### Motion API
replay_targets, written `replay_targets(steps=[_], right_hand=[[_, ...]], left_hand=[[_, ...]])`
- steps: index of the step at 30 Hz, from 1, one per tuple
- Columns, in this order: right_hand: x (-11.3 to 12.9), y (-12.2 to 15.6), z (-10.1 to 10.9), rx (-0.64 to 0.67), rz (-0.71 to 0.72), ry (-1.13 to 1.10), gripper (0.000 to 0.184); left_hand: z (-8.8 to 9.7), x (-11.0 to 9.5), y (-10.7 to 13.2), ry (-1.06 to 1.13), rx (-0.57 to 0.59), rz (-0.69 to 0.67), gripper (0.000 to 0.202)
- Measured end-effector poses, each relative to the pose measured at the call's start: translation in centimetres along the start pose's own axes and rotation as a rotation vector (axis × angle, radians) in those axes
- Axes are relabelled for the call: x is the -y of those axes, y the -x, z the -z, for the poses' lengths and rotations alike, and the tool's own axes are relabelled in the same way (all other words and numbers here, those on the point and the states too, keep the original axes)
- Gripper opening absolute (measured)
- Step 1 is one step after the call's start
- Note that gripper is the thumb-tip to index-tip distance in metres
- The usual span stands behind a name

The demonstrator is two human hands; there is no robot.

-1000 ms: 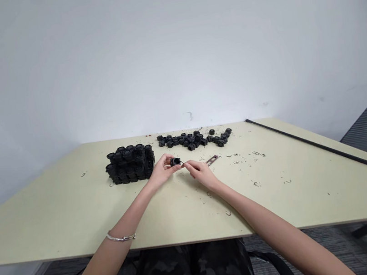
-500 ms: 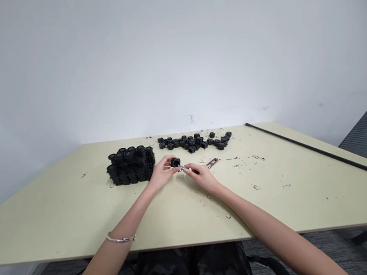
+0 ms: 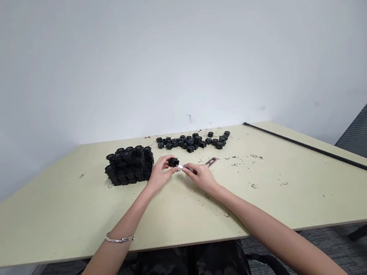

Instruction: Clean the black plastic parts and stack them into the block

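Pinched in the fingers of my left hand (image 3: 158,172) is a small black plastic part (image 3: 173,162), its round end tilted upward. My right hand (image 3: 203,177) grips a utility knife (image 3: 211,162); the slotted handle sticks out behind the fingers. Its bright blade tip (image 3: 180,167) points left, right by the lower side of the part and my left thumb. Whether blade and part touch, I cannot tell. Left of my left hand stands a stacked block of similar black parts (image 3: 129,165).
Loose black parts (image 3: 189,142) lie scattered toward the wall. Thin black shavings (image 3: 254,186) litter the tabletop (image 3: 78,217), mostly on the right. A long black rod (image 3: 309,148) runs along the right side. A chair (image 3: 272,266) shows below the table edge.
The black part has turned a little in my left fingers. The knife's blade has shifted angle and now shines brighter. Both hands stay in nearly the same place.
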State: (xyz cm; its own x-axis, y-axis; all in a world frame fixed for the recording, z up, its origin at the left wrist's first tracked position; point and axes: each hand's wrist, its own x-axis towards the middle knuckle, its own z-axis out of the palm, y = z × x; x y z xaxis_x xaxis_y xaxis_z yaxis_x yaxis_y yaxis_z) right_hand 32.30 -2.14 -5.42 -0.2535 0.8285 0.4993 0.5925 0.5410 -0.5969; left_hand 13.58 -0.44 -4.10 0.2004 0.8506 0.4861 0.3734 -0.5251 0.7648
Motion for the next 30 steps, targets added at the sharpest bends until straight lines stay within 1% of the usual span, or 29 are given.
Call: replay_targets(steps=[5,10,14,19,23,27,30], right_hand=[[0.0,-0.05,-0.01,0.004,0.002,0.015,0.035],[-0.06,-0.14,-0.08,0.038,-0.035,0.017,0.038],[-0.08,-0.13,-0.06,0.068,-0.067,0.031,0.04],[-0.04,-0.14,0.02,0.099,-0.104,0.045,0.041],[0.13,-0.09,0.06,0.118,-0.093,0.023,0.036],[0.33,0.04,0.07,0.148,-0.085,-0.004,0.039],[0.45,0.08,0.19,0.158,-0.087,-0.043,0.038]], left_hand=[[-0.08,-0.27,0.0,-0.021,0.008,0.039,0.034],[-0.16,0.01,-0.03,-0.064,0.006,0.071,0.033],[-0.06,0.07,0.03,-0.112,0.012,0.016,0.032],[-0.02,-0.4,0.23,-0.136,0.038,-0.035,0.031],[-0.03,-0.42,0.33,-0.154,0.058,-0.07,0.03],[-0.02,-0.3,0.39,-0.169,0.091,-0.119,0.029],[-0.05,-0.3,0.41,-0.133,0.079,-0.11,0.027]])
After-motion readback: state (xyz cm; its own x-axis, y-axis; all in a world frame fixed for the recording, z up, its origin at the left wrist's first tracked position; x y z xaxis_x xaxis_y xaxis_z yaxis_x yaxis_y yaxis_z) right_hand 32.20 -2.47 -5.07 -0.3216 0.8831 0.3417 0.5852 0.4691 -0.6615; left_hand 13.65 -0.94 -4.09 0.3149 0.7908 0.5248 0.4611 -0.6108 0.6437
